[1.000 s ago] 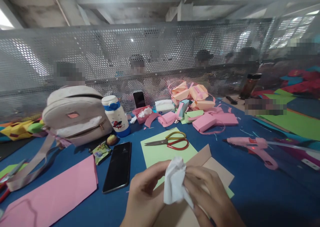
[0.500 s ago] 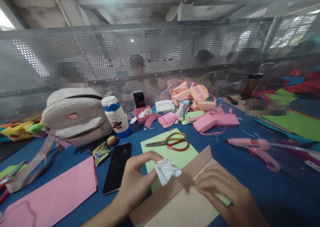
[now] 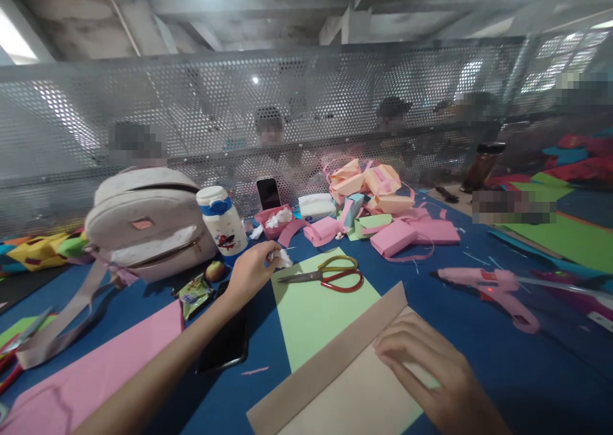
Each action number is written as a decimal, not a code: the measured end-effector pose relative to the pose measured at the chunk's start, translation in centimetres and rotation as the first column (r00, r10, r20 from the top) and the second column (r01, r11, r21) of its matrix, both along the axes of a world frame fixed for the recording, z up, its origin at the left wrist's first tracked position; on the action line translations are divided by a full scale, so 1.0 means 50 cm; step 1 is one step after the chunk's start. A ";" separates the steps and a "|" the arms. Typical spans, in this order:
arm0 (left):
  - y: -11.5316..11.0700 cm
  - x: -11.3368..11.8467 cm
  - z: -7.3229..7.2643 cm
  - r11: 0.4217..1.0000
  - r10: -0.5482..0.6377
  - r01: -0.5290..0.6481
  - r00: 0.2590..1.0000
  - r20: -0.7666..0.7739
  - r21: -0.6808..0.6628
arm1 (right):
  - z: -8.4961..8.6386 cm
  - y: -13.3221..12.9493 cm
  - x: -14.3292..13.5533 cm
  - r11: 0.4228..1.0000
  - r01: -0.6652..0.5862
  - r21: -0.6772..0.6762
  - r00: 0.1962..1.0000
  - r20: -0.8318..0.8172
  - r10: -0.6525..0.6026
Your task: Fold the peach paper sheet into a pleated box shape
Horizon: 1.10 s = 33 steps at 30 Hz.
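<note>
My left hand (image 3: 253,269) is stretched forward over the table, its fingers closed on a crumpled white tissue (image 3: 284,259), just left of the scissors. My right hand (image 3: 421,361) rests with bent fingers on a tan paper sheet (image 3: 330,416) whose far edge is folded over into a strip (image 3: 330,361). Under that sheet lies a light green paper (image 3: 320,320). The scissors (image 3: 313,276), with one yellow and one red handle loop, lie on the green paper. A black phone (image 3: 223,345) is partly hidden below my left forearm.
On the right lies a pink glue gun (image 3: 493,285) with a small red light. Folded paper pieces (image 3: 368,186) are heaped at the back, near a pink box (image 3: 272,223) of tissue. A backpack (image 3: 148,230) and a bottle (image 3: 223,221) stand left, behind pink paper (image 3: 110,365).
My left hand has moved forward and away from the tan paper, taking the tissue with it. A small pink scrap now shows on the table. My right hand has stayed nearly still.
</note>
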State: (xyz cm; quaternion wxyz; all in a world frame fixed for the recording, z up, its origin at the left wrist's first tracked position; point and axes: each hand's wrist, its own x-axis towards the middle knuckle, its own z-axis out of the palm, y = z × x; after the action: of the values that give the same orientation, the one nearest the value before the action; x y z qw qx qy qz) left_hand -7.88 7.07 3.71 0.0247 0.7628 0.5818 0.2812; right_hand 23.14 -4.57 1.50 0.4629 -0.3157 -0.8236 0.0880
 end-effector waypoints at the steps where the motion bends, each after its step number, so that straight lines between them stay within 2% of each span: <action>1: 0.006 0.000 -0.001 1.000 -0.001 0.001 1.000 -0.031 0.002 | 0.000 0.000 0.003 1.000 -0.005 -0.007 1.000 0.007 0.005; 4: 0.022 0.011 -0.005 1.000 -0.030 0.030 0.993 -0.112 -0.002 | 0.018 0.004 0.018 0.999 -0.022 -0.028 0.997 0.074 0.024; 7: 0.042 0.029 -0.014 0.998 -0.070 0.069 0.983 -0.170 -0.016 | 0.068 0.036 0.018 1.000 -0.011 -0.014 0.972 0.236 0.014; 9: 0.059 0.043 -0.022 0.995 -0.096 0.092 0.978 -0.183 -0.032 | 0.103 0.089 -0.004 1.000 -0.017 0.013 0.925 0.381 0.010; 11: 0.076 0.057 -0.029 0.993 -0.118 0.111 0.977 -0.178 -0.049 | 0.124 0.169 -0.039 0.998 0.044 0.042 0.841 0.538 -0.059; 13: 0.090 0.070 -0.033 0.990 -0.134 0.125 0.977 -0.168 -0.064 | 0.122 0.260 -0.080 0.983 0.133 0.128 0.697 0.693 -0.185; 16: 0.097 0.081 -0.029 0.987 -0.152 0.140 0.975 -0.164 -0.080 | 0.090 0.378 -0.132 0.976 0.157 0.148 0.631 0.746 -0.215; 18: 0.094 0.079 -0.022 0.985 -0.161 0.149 0.973 -0.166 -0.083 | 0.066 0.429 -0.155 0.977 0.148 0.151 0.597 0.774 -0.210; 21: 0.087 0.065 -0.016 0.985 -0.167 0.156 0.972 -0.164 -0.078 | 0.047 0.472 -0.178 0.979 0.127 0.158 0.564 0.800 -0.202; 23: 0.086 0.052 -0.018 0.984 -0.170 0.160 0.973 -0.155 -0.074 | 0.048 0.493 -0.187 0.981 0.125 0.150 0.545 0.816 -0.194; 28: 0.107 0.040 -0.031 0.976 -0.215 0.209 0.971 -0.109 -0.064 | 0.084 0.551 -0.197 0.978 0.182 0.099 0.508 0.842 -0.179; 33: 0.152 0.066 -0.041 0.956 -0.292 0.292 0.956 -0.019 -0.018 | 0.111 0.587 -0.198 0.980 0.199 0.016 0.489 0.865 -0.113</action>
State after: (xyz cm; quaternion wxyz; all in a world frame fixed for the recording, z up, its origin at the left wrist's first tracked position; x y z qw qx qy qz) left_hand -4.58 14.69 1.64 0.0654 0.8430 0.4653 0.2620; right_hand 13.25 24.79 7.06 -0.0165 -0.4106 -0.9075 -0.0877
